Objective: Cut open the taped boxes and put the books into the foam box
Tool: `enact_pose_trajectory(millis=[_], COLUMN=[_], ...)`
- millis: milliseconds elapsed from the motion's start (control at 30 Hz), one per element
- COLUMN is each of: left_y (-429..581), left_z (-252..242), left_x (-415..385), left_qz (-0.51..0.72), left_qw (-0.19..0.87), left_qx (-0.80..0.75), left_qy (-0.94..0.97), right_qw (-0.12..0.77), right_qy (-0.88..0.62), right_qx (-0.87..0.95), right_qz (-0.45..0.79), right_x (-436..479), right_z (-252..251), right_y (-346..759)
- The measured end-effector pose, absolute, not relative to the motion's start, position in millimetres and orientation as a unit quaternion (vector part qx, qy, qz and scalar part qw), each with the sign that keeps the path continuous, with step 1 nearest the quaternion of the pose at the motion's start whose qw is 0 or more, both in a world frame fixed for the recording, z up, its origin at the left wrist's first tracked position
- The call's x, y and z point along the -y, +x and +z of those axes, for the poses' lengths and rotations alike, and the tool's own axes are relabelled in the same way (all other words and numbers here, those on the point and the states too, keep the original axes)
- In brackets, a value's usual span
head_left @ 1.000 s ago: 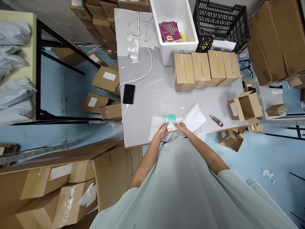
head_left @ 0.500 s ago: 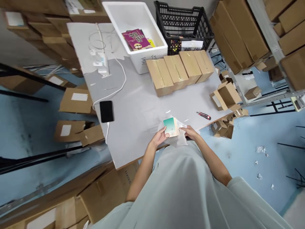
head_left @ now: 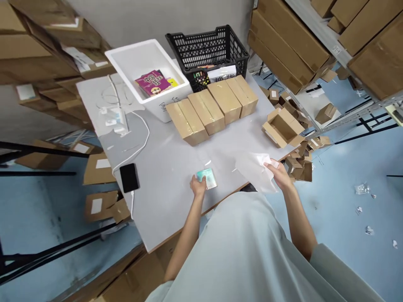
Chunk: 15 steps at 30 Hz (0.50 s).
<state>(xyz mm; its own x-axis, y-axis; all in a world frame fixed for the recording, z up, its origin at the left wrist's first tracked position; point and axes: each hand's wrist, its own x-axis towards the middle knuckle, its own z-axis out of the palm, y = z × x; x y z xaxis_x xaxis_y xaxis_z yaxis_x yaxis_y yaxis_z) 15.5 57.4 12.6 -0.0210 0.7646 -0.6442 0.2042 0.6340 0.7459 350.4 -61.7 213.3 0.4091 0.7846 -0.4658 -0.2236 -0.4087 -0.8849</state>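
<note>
My left hand [head_left: 198, 186] grips a small teal and white box [head_left: 208, 178] that lies on the grey table [head_left: 166, 167] near its front edge. My right hand [head_left: 277, 173] is out to the right, past the table's corner, with its fingers closed on a crumpled clear plastic wrapper [head_left: 256, 171]. The wrapper hangs free of the box.
A row of taped cardboard boxes [head_left: 210, 107] stands mid-table, with a white foam bin [head_left: 146, 73] and a black crate [head_left: 208, 52] behind. A black phone [head_left: 129, 178] lies on a white cable at the left. An open carton [head_left: 281, 126] sits at the right edge. Cartons and shelves surround the table.
My right hand has pulled the plastic wrapper off the box and away to the right. My left hand has set the box down on the table. The view has swung right.
</note>
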Motion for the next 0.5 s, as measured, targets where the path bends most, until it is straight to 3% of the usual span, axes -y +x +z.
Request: enact_pose_trajectory(millis=[100,233,400,500], left_y=[69,170,286,332], left_z=[55,114,148,155], left_x=[-65,-77,-75,-60], left_qz=[0.266,0.212,0.076,0.080], left_qw=[0.537,0.519,0.727,0.820], left_qx=[-0.632,-0.417,-0.275,-0.295], left_qy=[0.491,0.715,0.624,0.485], right_qw=[0.506,0.528,0.595,0.590], right_qy=[-0.646,-0.603,-0.582,-0.591], right_qx=[0.214,0.207,0.177,0.222], right_qz=[0.530,0.562,0.525,0.503], right_x=[56,41,24,24], right_z=[217,215,200,189], right_y=[382,426,479,506])
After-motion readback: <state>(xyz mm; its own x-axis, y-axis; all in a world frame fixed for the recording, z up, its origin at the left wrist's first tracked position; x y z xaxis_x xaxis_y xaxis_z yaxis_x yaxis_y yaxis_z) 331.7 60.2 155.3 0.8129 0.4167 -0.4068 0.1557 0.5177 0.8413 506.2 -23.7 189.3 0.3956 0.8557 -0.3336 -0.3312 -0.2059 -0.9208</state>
